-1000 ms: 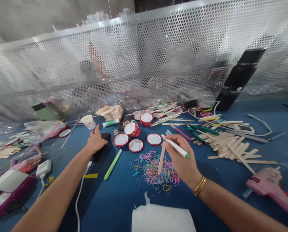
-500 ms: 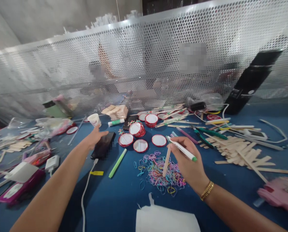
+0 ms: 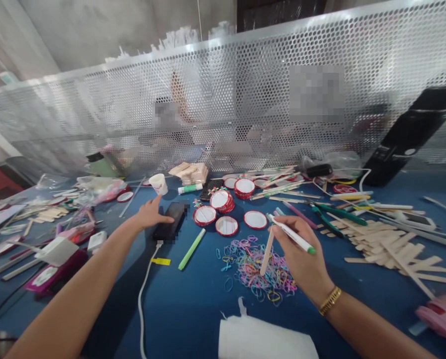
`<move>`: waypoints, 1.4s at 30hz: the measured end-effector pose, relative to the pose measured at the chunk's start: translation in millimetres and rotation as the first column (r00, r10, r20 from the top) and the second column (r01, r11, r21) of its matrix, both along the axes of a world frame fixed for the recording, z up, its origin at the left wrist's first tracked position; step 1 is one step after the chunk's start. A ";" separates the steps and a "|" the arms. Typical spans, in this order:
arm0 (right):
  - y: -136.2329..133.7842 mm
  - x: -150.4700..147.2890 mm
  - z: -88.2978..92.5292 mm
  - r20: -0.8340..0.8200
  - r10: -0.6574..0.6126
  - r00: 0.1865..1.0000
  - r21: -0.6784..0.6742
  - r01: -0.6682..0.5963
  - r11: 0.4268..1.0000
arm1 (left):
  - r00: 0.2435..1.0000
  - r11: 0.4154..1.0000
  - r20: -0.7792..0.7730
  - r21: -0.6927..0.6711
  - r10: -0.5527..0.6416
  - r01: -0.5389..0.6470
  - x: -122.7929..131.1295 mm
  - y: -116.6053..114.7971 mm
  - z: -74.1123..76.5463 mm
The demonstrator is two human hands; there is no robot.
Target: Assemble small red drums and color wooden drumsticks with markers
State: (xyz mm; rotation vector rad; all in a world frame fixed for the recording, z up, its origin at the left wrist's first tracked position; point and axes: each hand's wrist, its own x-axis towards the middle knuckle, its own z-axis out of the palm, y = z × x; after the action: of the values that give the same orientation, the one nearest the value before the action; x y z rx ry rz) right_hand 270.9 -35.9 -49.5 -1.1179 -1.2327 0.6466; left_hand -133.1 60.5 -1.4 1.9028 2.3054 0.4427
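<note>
My left hand (image 3: 151, 215) reaches out with its fingers stretched, holding nothing. Its fingertips come close to a white paper cup (image 3: 158, 184); whether they touch it I cannot tell. The thumb lies over the edge of a dark phone (image 3: 170, 222) plugged into a white cable. Between the fingers of my right hand (image 3: 301, 249) is a white marker (image 3: 293, 234) with green ends, together with a wooden craft stick (image 3: 267, 253) pointing downward. Beneath that stick spreads a pile of coloured rubber bands (image 3: 252, 274). A light green marker (image 3: 192, 249) lies between my hands.
Round red-rimmed pieces (image 3: 226, 226) sit in the middle, some stacked. Loose craft sticks (image 3: 394, 249), green-handled pliers (image 3: 327, 219) and a pink glue gun (image 3: 441, 314) are on the right. White paper (image 3: 263, 339) lies in front. A perforated metal screen (image 3: 215, 109) closes the back.
The view has turned slightly left, so things appear further right. My left thumb has dropped lower over the phone. My right hand keeps the marker and craft stick in much the same pose.
</note>
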 end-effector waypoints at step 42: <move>-19.8 -9.7 16.4 0.016 0.141 0.990 0.104 -0.142 0.984 | 0.260 0.814 0.905 0.141 -0.337 0.563 219.2 -112.0 -39.1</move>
State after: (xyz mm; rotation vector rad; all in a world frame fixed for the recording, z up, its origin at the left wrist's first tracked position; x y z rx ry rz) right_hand 261.2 -55.7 -33.1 -0.9530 -1.3470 0.6759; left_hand 86.1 -51.5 -40.4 1.4762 0.9472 0.8356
